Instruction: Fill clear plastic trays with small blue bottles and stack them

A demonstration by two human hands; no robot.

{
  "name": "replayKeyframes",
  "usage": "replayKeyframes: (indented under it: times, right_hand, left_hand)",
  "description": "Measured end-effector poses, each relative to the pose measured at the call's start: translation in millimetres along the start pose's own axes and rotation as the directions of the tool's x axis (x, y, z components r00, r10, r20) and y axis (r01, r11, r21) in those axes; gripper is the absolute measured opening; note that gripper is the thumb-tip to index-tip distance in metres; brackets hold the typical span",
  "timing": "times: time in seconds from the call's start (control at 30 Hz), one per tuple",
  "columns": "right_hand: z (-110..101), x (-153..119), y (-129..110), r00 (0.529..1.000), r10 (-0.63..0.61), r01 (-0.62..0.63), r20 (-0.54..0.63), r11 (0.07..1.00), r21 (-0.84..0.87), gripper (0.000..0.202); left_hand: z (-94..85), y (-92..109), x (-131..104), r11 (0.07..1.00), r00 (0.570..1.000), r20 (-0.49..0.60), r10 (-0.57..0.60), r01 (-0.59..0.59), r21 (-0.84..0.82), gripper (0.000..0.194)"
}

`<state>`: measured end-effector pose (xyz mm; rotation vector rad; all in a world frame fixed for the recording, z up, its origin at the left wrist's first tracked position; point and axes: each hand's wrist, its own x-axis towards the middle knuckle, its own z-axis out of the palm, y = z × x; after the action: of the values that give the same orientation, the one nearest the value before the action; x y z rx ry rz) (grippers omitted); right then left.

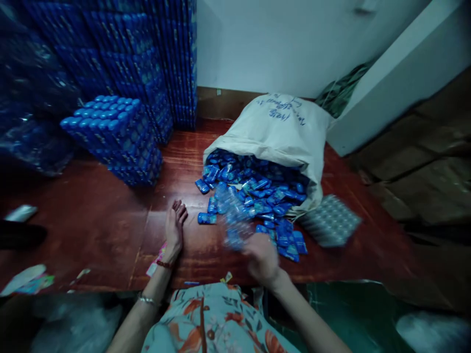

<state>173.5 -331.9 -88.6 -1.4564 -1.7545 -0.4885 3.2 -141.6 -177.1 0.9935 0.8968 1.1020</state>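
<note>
From my end, right hand [262,259] closed on the near end of a clear plastic tray [235,218], both motion-blurred; exact finger grip I can't tell. Tray reaches forward-left from that hand, over the blue packets [263,196] spilling from the white sack [279,127]. My right forearm angles in from lower right. Left hand [176,220] lies loosely open on the desk [99,215], fingers slightly curled, left of the packets, forearm slanting up from lower left.

A clear tray [234,215], motion-blurred, shows before glossy blue packets [262,194]; they spill loose from a white sack [277,122].
</note>
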Motion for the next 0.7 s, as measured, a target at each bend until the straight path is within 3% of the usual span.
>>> replayKeyframes:
  times: [0.07, 0.17, 0.23, 0.27, 0.33, 0.4, 0.43, 0.47, 0.5, 0.57, 0.63, 0.7]
  right_hand:
    - [44, -10, -27, 0.941, -0.247, 0.211, 0.232, 0.963, 0.169, 0.026]
    - [88, -27, -46, 0.810, -0.449, 0.362, 0.376, 0.889, 0.282, 0.022]
    - [101, -34, -47, 0.748, -0.499, 0.390, 0.438, 0.864, 0.319, 0.018]
    - [103, -36, -44, 0.735, -0.501, 0.386, 0.457, 0.863, 0.326, 0.016]
    - [101, -34, -26, 0.765, -0.449, 0.340, 0.461, 0.890, 0.304, 0.017]
    - [93, -25, 9, 0.867, -0.256, 0.198, 0.428, 0.964, 0.176, 0.026]
    - [88, -18, 34, 0.916, -0.092, 0.072, 0.391, 0.995, 0.065, 0.031]
    - [82, -9, 63, 0.938, 0.104, -0.087, 0.329, 0.994, -0.067, 0.035]
    - [75, 3, 95, 0.918, 0.311, -0.265, 0.247, 0.943, -0.203, 0.037]
    - [64, 30, 159, 0.779, 0.618, -0.517, 0.103, 0.727, -0.453, 0.040]
    - [57, 57, 216, 0.740, 0.669, -0.544, 0.067, 0.655, -0.524, 0.037]
    - [50, 80, 260, 0.744, 0.662, -0.506, 0.096, 0.650, -0.567, 0.034]
  left_hand:
    - [-18.6, 20, 11, 1.000, 0.999, -0.054, 0.001, -0.002, -0.022, 0.059]
    - [-46.7, 49, 11, 0.978, 0.996, -0.020, 0.090, -0.084, 0.191, 0.053]
    - [-58.6, 58, 0, 0.880, 0.979, 0.166, 0.117, -0.180, 0.439, 0.048]
    - [-62.0, 58, -8, 0.795, 0.948, 0.303, 0.095, -0.255, 0.550, 0.047]
    - [-65.3, 48, -23, 0.578, 0.830, 0.557, -0.007, -0.451, 0.680, 0.045]
    - [-67.0, 29, -36, 0.344, 0.727, 0.683, -0.071, -0.625, 0.701, 0.046]
    - [-68.4, 17, -40, 0.242, 0.710, 0.700, -0.075, -0.668, 0.703, 0.047]
    - [-70.5, 6, -44, 0.165, 0.722, 0.690, -0.049, -0.676, 0.718, 0.048]
    - [-73.2, -5, -46, 0.103, 0.746, 0.666, -0.012, -0.661, 0.743, 0.048]
    - [-80.2, -22, -50, 0.036, 0.804, 0.586, 0.099, -0.592, 0.805, 0.050]
    - [-86.1, -27, -54, 0.045, 0.855, 0.489, 0.172, -0.503, 0.863, 0.053]
    - [-87.3, -22, -58, 0.088, 0.904, 0.387, 0.180, -0.406, 0.909, 0.057]
